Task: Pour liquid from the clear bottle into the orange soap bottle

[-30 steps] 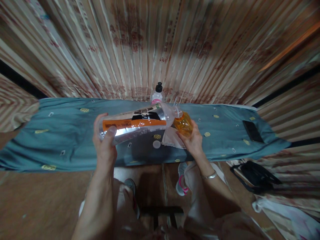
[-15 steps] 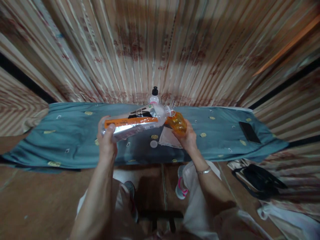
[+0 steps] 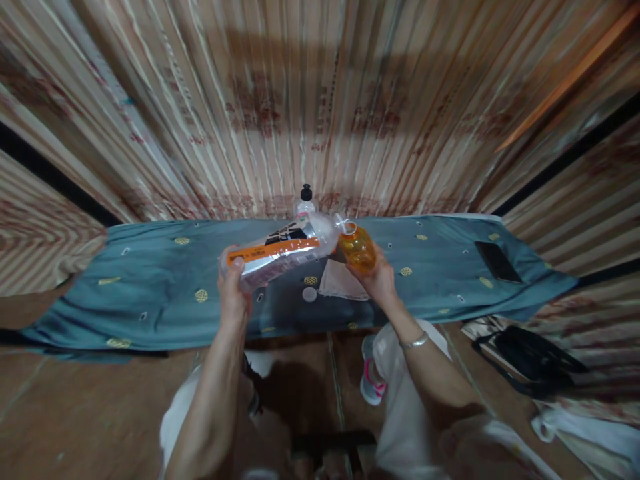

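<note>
My left hand (image 3: 233, 287) is wrapped round the base of a large clear bottle (image 3: 280, 253) with an orange and silver label. The bottle lies tilted over the cloth, its neck pointing right. Its mouth meets the opening of an orange see-through bottle (image 3: 359, 250), which my right hand (image 3: 379, 280) grips from the right side. Whether liquid passes between them cannot be made out. Behind the large bottle stands a clear bottle with a black top (image 3: 306, 193). A small white round cap (image 3: 309, 295) and a folded pale cloth (image 3: 343, 280) lie in front.
A teal patterned cloth (image 3: 160, 287) covers the long table. A dark phone (image 3: 497, 261) lies on its right part. Striped curtains (image 3: 300, 100) hang behind. On the floor at the right sits a black bag (image 3: 535, 357).
The large bottle's base and my left hand have come slightly right, and the bottle looks more steeply tilted. The orange bottle appears more upright. The whole view has shifted a little.
</note>
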Available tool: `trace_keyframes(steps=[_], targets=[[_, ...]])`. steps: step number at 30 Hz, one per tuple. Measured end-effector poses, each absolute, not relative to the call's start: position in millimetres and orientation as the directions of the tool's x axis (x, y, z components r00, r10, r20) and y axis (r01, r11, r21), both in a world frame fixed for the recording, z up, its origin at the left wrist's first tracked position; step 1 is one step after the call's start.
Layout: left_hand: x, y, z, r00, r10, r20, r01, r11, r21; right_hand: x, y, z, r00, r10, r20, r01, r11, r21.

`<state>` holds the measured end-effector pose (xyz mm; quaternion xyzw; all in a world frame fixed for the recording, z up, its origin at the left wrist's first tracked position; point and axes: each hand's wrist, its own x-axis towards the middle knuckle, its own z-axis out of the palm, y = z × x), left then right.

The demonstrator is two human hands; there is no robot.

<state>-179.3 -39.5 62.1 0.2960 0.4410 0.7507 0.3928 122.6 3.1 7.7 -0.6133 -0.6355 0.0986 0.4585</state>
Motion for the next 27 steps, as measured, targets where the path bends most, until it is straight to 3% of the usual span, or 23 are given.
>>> trace_keyframes(steps=[17,27], targets=[[-199.1,-15.3,67.4,-0.418,0.898,0.135,-0.347,-0.295,0.89,125.8,-6.6,12.9,0.224,0.898,0.379,0.659,0.147,-0.738],[-208.2,-17.7,60.0,-0.433,0.888,0.152,-0.285,-0.296,0.912,126.5,-9.4,6.8,0.222,0.875,0.43,0.679,0.177,-0.712]])
